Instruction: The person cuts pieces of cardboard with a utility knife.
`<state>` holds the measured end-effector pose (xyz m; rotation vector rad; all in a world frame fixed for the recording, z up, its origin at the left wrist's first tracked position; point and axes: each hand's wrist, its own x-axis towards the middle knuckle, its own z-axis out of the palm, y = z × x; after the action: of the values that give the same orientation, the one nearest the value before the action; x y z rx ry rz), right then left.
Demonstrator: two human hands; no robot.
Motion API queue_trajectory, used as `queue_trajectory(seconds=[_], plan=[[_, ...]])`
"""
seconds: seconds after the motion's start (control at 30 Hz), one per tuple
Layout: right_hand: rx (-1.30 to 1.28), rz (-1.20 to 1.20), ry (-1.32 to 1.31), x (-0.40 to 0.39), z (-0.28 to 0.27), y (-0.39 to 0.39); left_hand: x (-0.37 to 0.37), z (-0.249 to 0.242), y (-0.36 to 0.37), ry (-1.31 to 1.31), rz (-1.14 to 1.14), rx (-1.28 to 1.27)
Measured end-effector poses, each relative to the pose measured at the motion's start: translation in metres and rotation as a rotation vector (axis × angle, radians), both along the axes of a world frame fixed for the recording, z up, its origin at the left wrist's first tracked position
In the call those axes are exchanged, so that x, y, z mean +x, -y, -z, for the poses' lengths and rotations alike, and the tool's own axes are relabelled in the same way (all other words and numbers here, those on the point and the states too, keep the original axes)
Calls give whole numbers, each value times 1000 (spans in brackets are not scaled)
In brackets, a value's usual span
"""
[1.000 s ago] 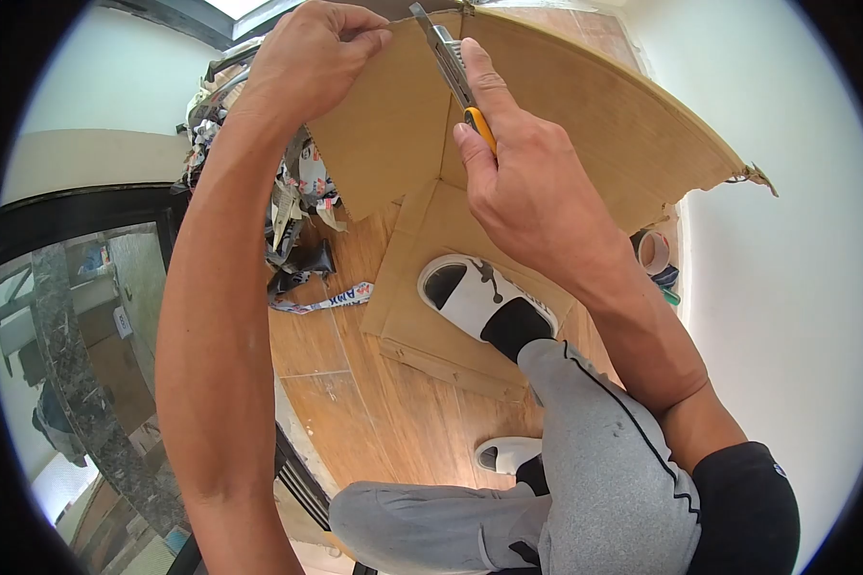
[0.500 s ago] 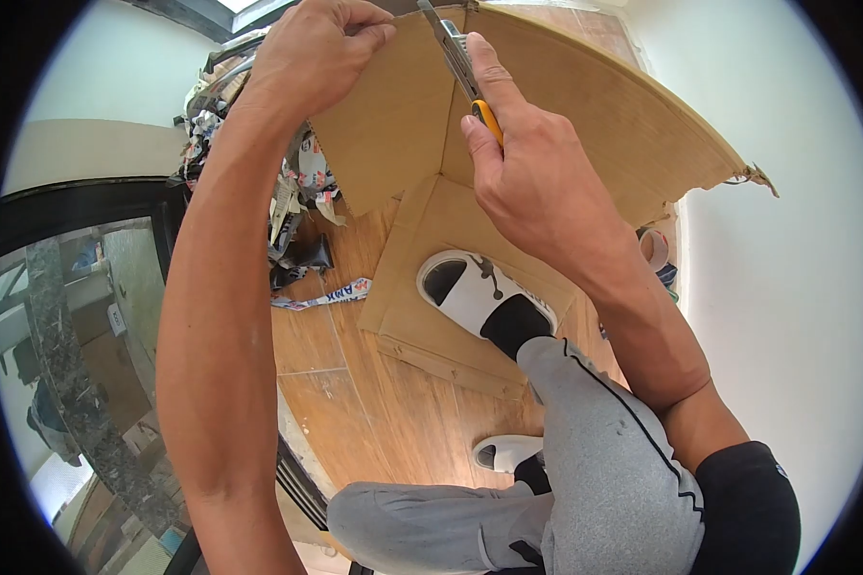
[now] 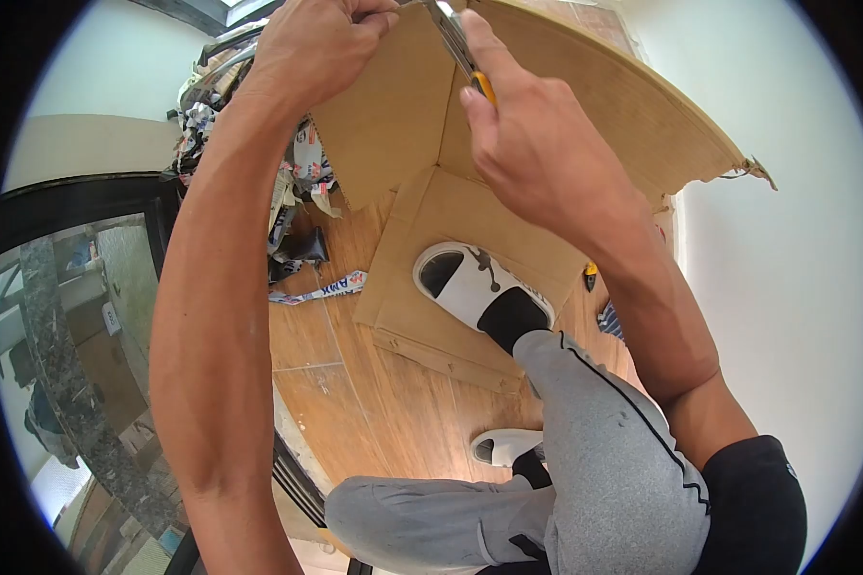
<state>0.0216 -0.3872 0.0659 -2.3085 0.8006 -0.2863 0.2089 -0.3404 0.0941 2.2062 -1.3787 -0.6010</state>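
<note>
A large brown cardboard piece [image 3: 547, 96] stands folded in front of me, its lower flap flat on the floor under my slippered foot [image 3: 479, 283]. My right hand [image 3: 537, 134] is wrapped round a utility knife [image 3: 457, 43] with a metal body and a yellow part, its tip at the cardboard's upper edge. My left hand [image 3: 326, 38] is at the top of the view beside that same edge, fingers bent and pinched together; its grip on the cardboard is partly cut off by the frame.
Crumpled wrappers and tape scraps [image 3: 307, 158] lie at the left of the cardboard. A yellow and black tool [image 3: 591, 276] is on the wood floor [image 3: 326, 402]. A glass-panelled black frame [image 3: 77, 187] stands left, a white wall [image 3: 767, 287] right.
My right hand and the knife have moved slightly up. The yellow and black tool on the floor has come into view beside my right forearm.
</note>
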Motion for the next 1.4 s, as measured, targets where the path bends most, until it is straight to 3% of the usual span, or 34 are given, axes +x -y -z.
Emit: queue_trajectory(seconds=[0.17, 0.23, 0.3, 0.43, 0.5, 0.6, 0.73, 0.83, 1.03, 1.1, 1.4], plan=[[47, -14, -69, -2, 0, -3, 3, 14, 0, -83, -37, -89], [-89, 22, 97, -8, 13, -12, 3, 8, -1, -125, -60, -102], [-67, 19, 73, -3, 14, -4, 0, 1, 0, 157, 19, 15], [69, -18, -98, 3, -8, 1, -4, 7, -2, -51, -48, -67], [5, -1, -32, -6, 4, -9, -2, 7, -3, -75, -93, -63], [-66, 18, 29, -5, 13, -8, -1, 0, -2, 90, 9, -4], [13, -18, -104, 7, 4, 2, -7, 10, -1, -49, -74, -73], [-17, 7, -28, -4, 13, -10, 0, 14, -3, -28, -67, -140], [43, -21, -181, 9, 9, -2, 3, 9, 1, 77, 9, 37], [39, -23, -137, 3, 18, -4, 0, 15, 1, -74, -123, -81], [51, -32, -129, 0, 19, -3, 2, 14, 2, 67, -60, -44]])
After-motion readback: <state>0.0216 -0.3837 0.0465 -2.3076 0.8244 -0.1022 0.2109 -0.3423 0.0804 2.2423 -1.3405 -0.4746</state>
